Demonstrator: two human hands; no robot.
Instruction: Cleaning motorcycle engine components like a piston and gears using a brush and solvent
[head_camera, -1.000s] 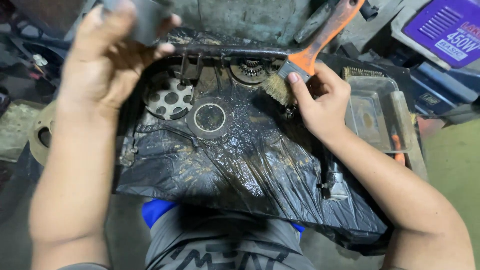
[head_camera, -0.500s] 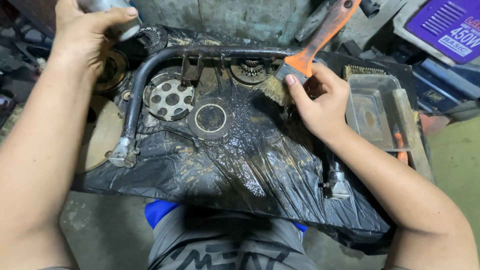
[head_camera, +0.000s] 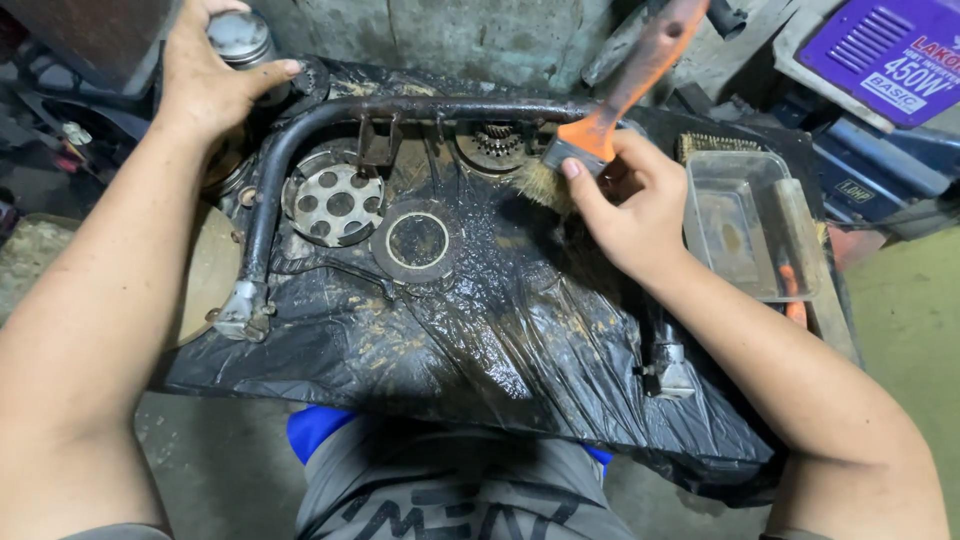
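Now | left hand (head_camera: 205, 75) wrapped around metal canister (head_camera: 240, 38), arm outstretched | right hand (head_camera: 630, 205) gripping orange-handled brush (head_camera: 610, 110), wrist bent

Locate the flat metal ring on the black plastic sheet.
Head view: the flat ring lies left of centre on the black plastic sheet, just right of the perforated disc, below the bent metal tube, left of the right hand.

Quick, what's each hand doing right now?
Left hand: closed around a grey metal cylinder.
Right hand: closed on an orange-handled brush.
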